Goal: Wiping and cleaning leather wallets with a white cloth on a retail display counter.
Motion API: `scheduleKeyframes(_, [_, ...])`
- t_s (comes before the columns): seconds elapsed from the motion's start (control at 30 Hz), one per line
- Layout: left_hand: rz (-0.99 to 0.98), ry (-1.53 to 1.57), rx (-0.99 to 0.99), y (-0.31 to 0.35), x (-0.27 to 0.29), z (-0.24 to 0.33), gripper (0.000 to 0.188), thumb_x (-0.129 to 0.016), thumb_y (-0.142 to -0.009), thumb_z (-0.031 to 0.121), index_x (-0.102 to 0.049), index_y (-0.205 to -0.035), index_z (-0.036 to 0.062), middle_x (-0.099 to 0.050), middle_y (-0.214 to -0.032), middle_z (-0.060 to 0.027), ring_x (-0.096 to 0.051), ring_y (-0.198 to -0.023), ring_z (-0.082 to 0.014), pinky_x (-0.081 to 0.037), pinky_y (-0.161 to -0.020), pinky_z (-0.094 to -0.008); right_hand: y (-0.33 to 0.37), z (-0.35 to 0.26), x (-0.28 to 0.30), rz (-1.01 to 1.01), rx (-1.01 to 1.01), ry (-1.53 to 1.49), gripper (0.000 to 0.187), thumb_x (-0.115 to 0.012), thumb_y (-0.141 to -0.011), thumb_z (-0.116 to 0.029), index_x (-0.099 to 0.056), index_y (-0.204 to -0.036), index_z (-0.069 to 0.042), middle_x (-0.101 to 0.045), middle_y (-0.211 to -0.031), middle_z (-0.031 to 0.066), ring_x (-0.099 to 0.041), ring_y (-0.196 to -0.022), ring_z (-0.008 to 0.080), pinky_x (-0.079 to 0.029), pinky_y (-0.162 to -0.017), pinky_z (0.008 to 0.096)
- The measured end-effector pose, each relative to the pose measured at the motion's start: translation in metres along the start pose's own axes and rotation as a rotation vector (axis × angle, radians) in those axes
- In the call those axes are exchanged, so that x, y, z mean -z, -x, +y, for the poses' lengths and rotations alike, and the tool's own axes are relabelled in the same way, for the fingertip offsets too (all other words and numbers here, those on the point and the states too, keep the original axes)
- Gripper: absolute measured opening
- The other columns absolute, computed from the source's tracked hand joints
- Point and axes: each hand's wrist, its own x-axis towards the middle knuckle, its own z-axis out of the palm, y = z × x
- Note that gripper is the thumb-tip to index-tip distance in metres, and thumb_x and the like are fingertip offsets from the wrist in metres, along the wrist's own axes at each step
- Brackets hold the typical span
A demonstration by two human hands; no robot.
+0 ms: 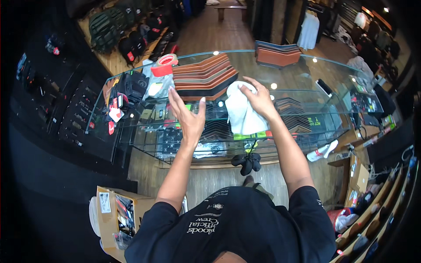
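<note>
A white cloth [244, 115] lies bunched on the glass-topped counter [245, 65], its lower part draped toward me. My right hand [259, 100] is closed on its upper end, thumb and fingers on the fabric. My left hand [189, 119] is held above the glass, empty, with fingers and thumb apart. Just beyond it stands a nested row of bent leather pieces [204, 78] in brown, red and black, perhaps folded wallets. The cloth is beside the right end of this row. A smaller group of similar leather pieces [278, 56] sits farther back at the right.
Red tape rolls [162, 70] and black bags with tags [131, 85] occupy the counter's left end. A dark phone [324, 87] lies toward the right. Black round items [246, 163] hang at the counter's front. An open cardboard box [115, 219] stands lower left; angled display shelves [381, 215] lower right.
</note>
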Motion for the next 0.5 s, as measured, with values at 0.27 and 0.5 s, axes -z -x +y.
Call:
scheduleKeyframes(0.27, [-0.421,0.316,-0.485,-0.017,-0.037,0.083,0.042,-0.065,-0.090,0.007,-0.063,-0.132,0.0035,-0.065,-0.131,-0.0200,-0.057,-0.131,-0.0367,-0.043,-0.112,-0.0435,0.008,0.043,0.098,0.344,-0.053,-0.148,0.040,-0.069,-0.097,-0.033,-0.069,-0.120,0.000,-0.075,-0.105,0.0110,-0.069,-0.097,0.0170,-0.052,-0.086,0.0316])
scheduleKeyframes(0.5, [-0.543,0.244,-0.542,-0.055,-0.159,0.140,0.049,-0.066,-0.092,0.017,-0.057,-0.138,0.0032,-0.061,-0.135,-0.0215,-0.058,-0.123,-0.0418,-0.047,-0.106,-0.0470,0.022,0.064,0.190,0.426,0.077,0.070,0.038,-0.069,-0.094,-0.031,-0.070,-0.118,-0.002,-0.075,-0.108,0.0198,-0.072,-0.104,0.0269,-0.053,-0.090,0.0359])
